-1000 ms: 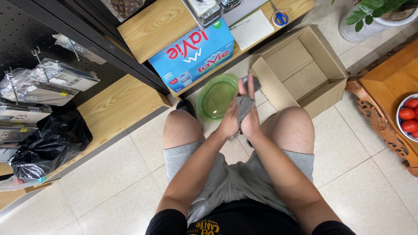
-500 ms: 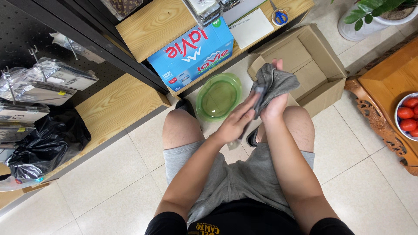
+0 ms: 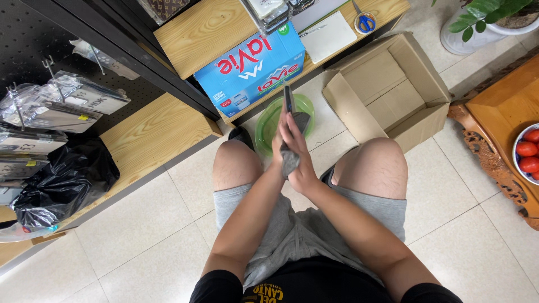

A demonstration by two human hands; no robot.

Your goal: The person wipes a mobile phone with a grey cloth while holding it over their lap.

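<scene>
I sit with bare knees over a tiled floor, both hands pressed together above a green plastic bowl (image 3: 268, 126). My right hand (image 3: 298, 150) is closed around a grey cloth (image 3: 290, 161) that is wrapped about a slim dark flat object (image 3: 288, 100). The object's tip sticks up past my fingers, seen edge on. My left hand (image 3: 277, 140) lies against the right one, mostly hidden, and seems to grip the same object from the left side.
An open empty cardboard box (image 3: 387, 84) lies to the right of the bowl. A blue carton (image 3: 252, 62) stands under a wooden shelf holding a notepad (image 3: 328, 35) and scissors (image 3: 365, 22). A black bag (image 3: 67, 179) sits at left, and a bowl of tomatoes (image 3: 528, 151) at right.
My hands swung right toward the box with the cloth spread open, then came back left over the bowl. They are now pressed together again with the cloth bunched around the slim object.
</scene>
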